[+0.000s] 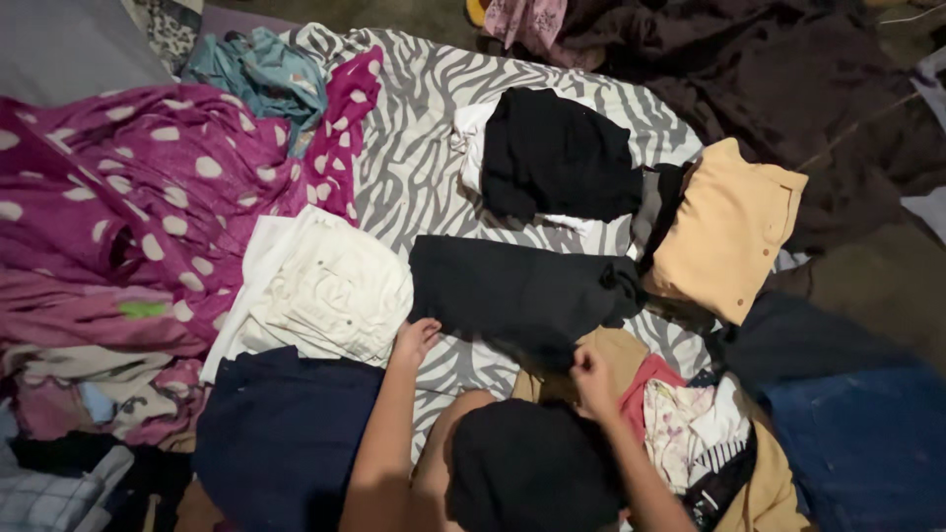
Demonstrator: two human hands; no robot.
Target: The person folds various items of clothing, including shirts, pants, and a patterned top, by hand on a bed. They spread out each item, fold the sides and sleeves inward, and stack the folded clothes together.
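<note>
A folded black garment (512,291) lies flat on the zebra-striped sheet (414,148) in the middle of the view. My left hand (414,340) rests at its near left corner, between it and a folded white garment (325,291), fingers loosely bent. My right hand (591,379) sits at the black garment's near edge, fingers curled, pinching the dark fabric. A dark rounded cloth (532,468) lies over my lap between my forearms.
A purple polka-dot cloth (138,187) is piled at left. A black piece on white (552,153) and a tan shirt (724,232) lie folded beyond. A navy garment (281,433), a mixed pile (690,424) and blue denim (857,433) lie near me.
</note>
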